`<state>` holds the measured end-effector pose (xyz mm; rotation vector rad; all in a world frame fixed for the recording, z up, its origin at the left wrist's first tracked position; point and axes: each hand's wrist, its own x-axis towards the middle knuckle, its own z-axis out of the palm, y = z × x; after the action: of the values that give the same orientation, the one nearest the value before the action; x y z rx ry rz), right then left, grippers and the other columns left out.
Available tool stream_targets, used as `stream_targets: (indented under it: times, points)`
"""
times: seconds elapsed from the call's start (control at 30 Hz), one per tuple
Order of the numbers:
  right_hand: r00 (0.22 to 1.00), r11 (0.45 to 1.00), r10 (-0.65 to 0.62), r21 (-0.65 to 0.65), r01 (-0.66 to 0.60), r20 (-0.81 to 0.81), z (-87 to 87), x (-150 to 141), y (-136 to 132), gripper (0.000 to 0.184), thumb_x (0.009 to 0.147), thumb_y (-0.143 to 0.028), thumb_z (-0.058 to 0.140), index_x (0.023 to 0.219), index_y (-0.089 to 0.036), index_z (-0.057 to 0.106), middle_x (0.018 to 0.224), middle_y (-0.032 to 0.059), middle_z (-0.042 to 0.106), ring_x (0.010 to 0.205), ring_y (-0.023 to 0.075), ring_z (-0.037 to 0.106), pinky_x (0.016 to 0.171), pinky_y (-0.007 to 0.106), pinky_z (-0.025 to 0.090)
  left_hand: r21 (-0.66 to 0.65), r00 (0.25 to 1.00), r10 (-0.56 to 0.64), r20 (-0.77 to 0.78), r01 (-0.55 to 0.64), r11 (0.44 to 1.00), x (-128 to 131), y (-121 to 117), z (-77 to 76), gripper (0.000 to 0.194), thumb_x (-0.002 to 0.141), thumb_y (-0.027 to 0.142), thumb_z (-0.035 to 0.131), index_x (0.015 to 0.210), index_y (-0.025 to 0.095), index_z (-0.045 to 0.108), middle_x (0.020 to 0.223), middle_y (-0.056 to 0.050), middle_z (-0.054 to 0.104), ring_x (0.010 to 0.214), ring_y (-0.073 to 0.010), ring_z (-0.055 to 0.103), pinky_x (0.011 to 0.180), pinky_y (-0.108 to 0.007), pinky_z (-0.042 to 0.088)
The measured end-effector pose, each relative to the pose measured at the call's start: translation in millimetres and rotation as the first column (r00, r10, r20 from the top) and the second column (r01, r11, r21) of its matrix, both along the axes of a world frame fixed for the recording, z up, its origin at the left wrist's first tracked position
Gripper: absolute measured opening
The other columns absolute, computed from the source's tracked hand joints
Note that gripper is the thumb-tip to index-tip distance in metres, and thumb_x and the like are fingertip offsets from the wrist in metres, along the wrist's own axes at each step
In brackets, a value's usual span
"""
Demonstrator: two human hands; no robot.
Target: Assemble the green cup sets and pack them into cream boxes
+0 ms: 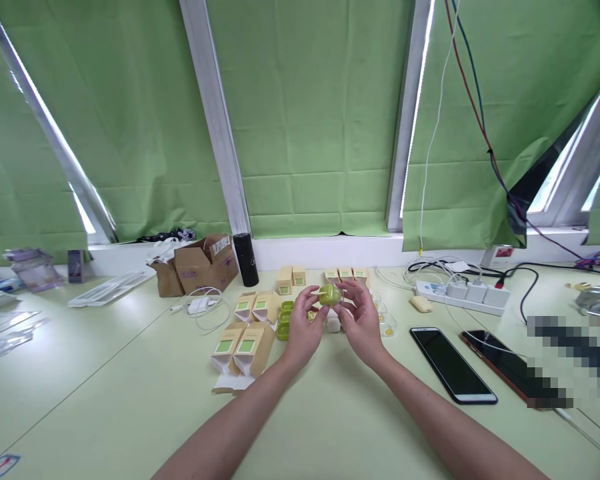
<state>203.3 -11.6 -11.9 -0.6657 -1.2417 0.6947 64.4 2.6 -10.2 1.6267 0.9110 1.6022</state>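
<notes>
In front of me, above the table, my left hand (304, 325) and my right hand (363, 321) are raised with fingertips bent around a small rounded green case (331, 295). The right fingers and thumb grip its right side; the left fingertips meet its left side, where a thin pale piece shows. What else the left fingers may pinch is too small to make out. Just left of my hands lie several green open cases (283, 330). A small white piece (333, 323) shows between my wrists, and clear plastic pieces (387, 323) with yellow bits lie beyond my right hand.
Tan cartons with green windows (247, 347) stand at left, more cartons (291, 277) behind. A cardboard box (207, 263) and a black cylinder (245, 260) are at the back. To the right are a phone (453, 365), another phone (510, 367) and a power strip (465, 295) with cables.
</notes>
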Motion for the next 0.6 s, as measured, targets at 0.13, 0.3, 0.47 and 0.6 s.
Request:
stream_targets:
  times: [0.13,0.3,0.47,0.6]
  points:
    - [0.986,0.997,0.048,-0.053,-0.057,-0.163,0.9,-1.0,4.0,0.051,0.083,-0.034,0.083,0.127,-0.029,0.058,0.131,0.0096,0.069,0.121,0.0269,0.066,0.099,0.045,0.059,0.062,0.994,0.105,-0.041,-0.102,0.993,2.7,2.6,-4.6,0.038,0.091,0.029,0.073,0.128,0.024,0.062,0.133,-0.013,0.066,0.119,-0.0258,0.067,0.094,-0.038,0.052]
    - [0.91,0.948,0.206,-0.159,-0.277,-0.361,-6.7,-0.5,9.9,0.053,0.078,-0.043,0.09,0.12,-0.027,0.061,0.105,0.0061,0.079,0.097,0.0258,0.077,0.092,0.047,0.063,0.154,0.985,0.133,-0.112,-0.115,0.981,-2.9,0.6,-12.8,0.036,0.097,0.031,0.066,0.132,0.025,0.065,0.127,-0.012,0.064,0.117,-0.0255,0.066,0.097,-0.041,0.053]
    - [0.787,0.861,0.323,-0.181,-0.475,-0.526,-16.1,1.3,10.3,0.046,0.077,-0.042,0.091,0.11,-0.026,0.063,0.094,0.0028,0.082,0.085,0.025,0.08,0.086,0.046,0.065,0.242,0.96,0.16,-0.229,-0.103,0.965,-11.4,-1.0,-20.5,0.037,0.1,0.031,0.063,0.136,0.027,0.066,0.122,-0.011,0.065,0.12,-0.0276,0.058,0.1,-0.045,0.052]
    - [0.693,0.773,0.429,-0.162,-0.614,-0.58,-20.8,4.1,7.8,0.027,0.086,-0.037,0.083,0.104,-0.023,0.068,0.102,0.0074,0.083,0.09,0.0239,0.079,0.084,0.041,0.065,0.339,0.946,0.191,-0.263,-0.095,0.936,-13.8,-4.5,-22.6,0.034,0.101,0.03,0.06,0.135,0.026,0.066,0.116,-0.01,0.07,0.118,-0.028,0.054,0.102,-0.047,0.051]
